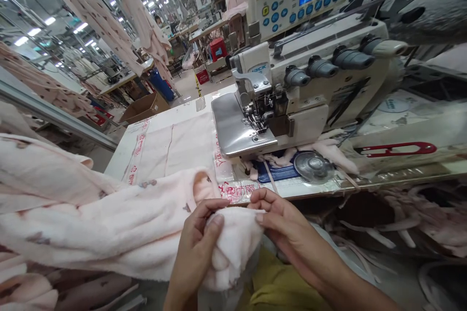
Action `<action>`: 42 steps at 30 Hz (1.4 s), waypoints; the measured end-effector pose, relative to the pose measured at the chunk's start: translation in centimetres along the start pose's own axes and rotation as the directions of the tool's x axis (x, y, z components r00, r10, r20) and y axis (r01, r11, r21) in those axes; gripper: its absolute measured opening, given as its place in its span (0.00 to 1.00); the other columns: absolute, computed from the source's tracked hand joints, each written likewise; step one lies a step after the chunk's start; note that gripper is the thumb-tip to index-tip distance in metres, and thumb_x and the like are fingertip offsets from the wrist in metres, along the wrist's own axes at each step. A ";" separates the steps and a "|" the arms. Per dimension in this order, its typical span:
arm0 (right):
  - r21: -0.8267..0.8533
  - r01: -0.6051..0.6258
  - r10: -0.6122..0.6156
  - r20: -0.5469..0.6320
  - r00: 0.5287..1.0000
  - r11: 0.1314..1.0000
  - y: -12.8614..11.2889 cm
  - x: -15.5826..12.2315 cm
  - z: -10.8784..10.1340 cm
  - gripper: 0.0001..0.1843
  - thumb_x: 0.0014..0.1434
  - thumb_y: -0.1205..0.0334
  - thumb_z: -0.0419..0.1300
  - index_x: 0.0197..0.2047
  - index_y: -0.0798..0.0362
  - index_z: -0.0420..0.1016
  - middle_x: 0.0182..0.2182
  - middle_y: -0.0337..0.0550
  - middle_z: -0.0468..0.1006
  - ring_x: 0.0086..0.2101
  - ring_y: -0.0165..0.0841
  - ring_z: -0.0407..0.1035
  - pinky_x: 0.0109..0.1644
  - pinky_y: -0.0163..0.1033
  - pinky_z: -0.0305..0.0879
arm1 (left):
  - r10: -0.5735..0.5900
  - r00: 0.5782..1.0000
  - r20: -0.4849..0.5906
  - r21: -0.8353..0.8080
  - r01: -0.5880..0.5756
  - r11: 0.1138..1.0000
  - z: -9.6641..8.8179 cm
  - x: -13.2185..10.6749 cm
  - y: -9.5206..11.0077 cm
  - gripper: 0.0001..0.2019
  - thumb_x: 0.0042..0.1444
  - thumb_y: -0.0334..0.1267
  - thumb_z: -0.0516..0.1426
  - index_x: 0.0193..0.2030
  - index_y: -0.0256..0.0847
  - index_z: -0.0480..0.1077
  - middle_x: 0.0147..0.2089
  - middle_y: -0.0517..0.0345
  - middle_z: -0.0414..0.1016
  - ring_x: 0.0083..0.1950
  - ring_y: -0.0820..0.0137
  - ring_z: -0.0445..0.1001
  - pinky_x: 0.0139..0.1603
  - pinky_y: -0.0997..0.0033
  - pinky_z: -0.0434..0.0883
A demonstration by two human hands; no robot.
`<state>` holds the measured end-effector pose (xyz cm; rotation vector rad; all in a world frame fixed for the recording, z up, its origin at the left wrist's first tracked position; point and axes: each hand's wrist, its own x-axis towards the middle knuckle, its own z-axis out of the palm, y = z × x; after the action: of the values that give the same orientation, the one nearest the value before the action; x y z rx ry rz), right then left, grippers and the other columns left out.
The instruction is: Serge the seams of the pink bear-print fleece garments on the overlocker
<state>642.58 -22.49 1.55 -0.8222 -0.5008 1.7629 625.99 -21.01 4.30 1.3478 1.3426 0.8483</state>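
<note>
Between my two hands, at the table's front edge, is the edge of a pale pink fleece garment (146, 214) with small brown prints. My left hand (200, 240) pinches it on the left, thumb on top. On the right, my right hand (280, 223) holds the same edge between thumb and fingers. A round cuff-like opening (204, 185) of the garment lies just beyond my left hand. The overlock sewing machine (255, 107) stands ahead and to the right, its metal plate (233, 131) bare and apart from the fabric.
A blue tray (279, 172) with a round clear lid-like piece (314, 166) sits below the machine. Red-handled thread snips or a similar red tool (397, 149) lies at the right. Scraps (430, 218) fill the lower right. A metal rail (58, 112) crosses the left; a cardboard box (144, 108) stands behind.
</note>
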 end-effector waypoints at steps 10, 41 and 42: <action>-0.546 0.259 -0.226 0.129 0.966 0.796 0.0 0.0 0.5 0.13 0.56 0.53 0.56 0.26 0.53 0.68 0.24 0.36 0.67 0.28 0.30 0.60 0.31 0.33 0.55 | 0.244 0.965 0.093 0.408 -0.261 0.875 -0.3 -0.6 0.6 0.08 0.56 0.40 0.54 0.42 0.43 0.65 0.41 0.55 0.68 0.45 0.66 0.66 0.47 0.68 0.62; -0.702 0.476 -0.380 0.305 0.873 0.530 0.7 -1.2 0.2 0.17 0.66 0.57 0.43 0.29 0.51 0.65 0.27 0.40 0.67 0.31 0.33 0.62 0.34 0.37 0.56 | 0.106 0.980 -0.166 0.157 -0.079 0.984 2.5 -1.4 1.3 0.11 0.50 0.44 0.58 0.26 0.39 0.75 0.26 0.58 0.75 0.30 0.69 0.71 0.33 0.75 0.67; -0.702 0.474 -0.379 0.303 0.874 0.531 0.7 -1.2 0.2 0.16 0.66 0.57 0.43 0.30 0.51 0.65 0.27 0.40 0.67 0.31 0.33 0.63 0.34 0.37 0.56 | 0.107 0.984 -0.142 0.165 -0.083 0.983 2.3 -1.4 1.2 0.10 0.49 0.43 0.59 0.28 0.39 0.75 0.28 0.57 0.75 0.31 0.69 0.72 0.33 0.75 0.68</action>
<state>642.25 -23.82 1.56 -1.0484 -1.4747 1.0847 628.32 -22.64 5.11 1.5063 1.4975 0.9394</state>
